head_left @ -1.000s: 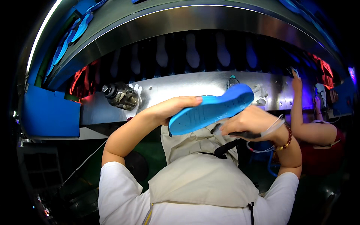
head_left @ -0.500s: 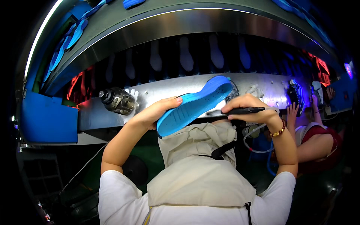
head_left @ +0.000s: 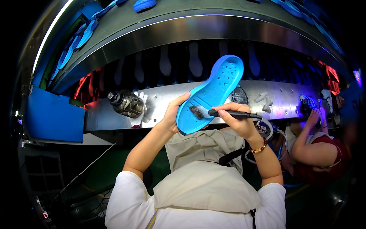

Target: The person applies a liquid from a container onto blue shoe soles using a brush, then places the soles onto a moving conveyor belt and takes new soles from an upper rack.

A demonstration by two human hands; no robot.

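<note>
My left hand (head_left: 172, 115) grips the heel end of a bright blue shoe sole (head_left: 213, 91), holding it tilted with its inner face toward me and its toe pointing up and right. My right hand (head_left: 237, 120) is closed around the black handle of a small brush (head_left: 223, 113). The brush's dark bristles rest on the inside of the sole at the heel. Both hands are raised in front of a steel machine front (head_left: 167, 103), above my beige apron (head_left: 198, 171).
A curved steel conveyor hood (head_left: 183, 30) arches above, with pale sole shapes hanging in the dark opening below it. A metal motor knob (head_left: 124, 103) juts out at left beside a blue box (head_left: 53, 116). A co-worker's hand (head_left: 314, 118) and red sleeve are at right.
The sole has swung from nearly flat to steeply tilted, toe upward. My right hand has brought the brush up from below the sole onto its heel.
</note>
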